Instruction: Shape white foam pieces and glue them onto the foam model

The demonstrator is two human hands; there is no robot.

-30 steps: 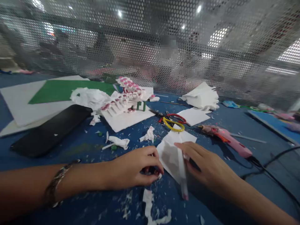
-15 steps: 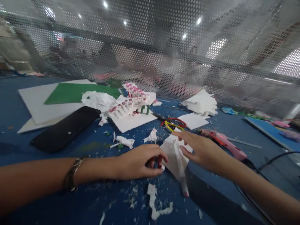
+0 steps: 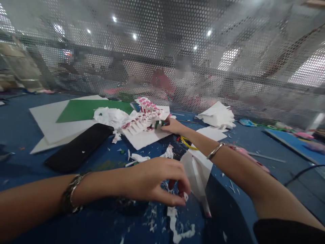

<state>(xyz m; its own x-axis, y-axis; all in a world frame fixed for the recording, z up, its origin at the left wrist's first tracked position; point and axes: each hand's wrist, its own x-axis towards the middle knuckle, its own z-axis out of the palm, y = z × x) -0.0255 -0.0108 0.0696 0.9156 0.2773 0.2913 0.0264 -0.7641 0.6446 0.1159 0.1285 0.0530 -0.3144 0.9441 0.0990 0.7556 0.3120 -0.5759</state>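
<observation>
My left hand (image 3: 165, 179) is low over the blue table, its fingers curled and closed on a small white paper roll (image 3: 186, 196) with dark red on it. Most of that roll is hidden by the fingers. My right hand (image 3: 173, 125) reaches to the right edge of a white paper model (image 3: 142, 118) with rows of pink- and red-topped pieces. Its thumb and fingers are apart, close to the green uprights (image 3: 159, 124). A small pale piece lies partly behind that hand. Right of my left hand, a clear, pen-like stick (image 3: 200, 179) lies across a white paper sheet (image 3: 188, 166).
A black case (image 3: 81, 145) lies at left, before green sheet (image 3: 93, 110) and white sheets. Yellow-handled pliers (image 3: 188, 144) and a pink glue gun (image 3: 251, 157) with a cable are under and behind my right forearm. Paper scraps litter the table; a perforated metal screen (image 3: 162, 61) stands behind.
My right hand has moved from above the clear stick, forward and left to the paper model's edge. My left hand has shifted slightly right, still with the small roll. The view has tilted slightly.
</observation>
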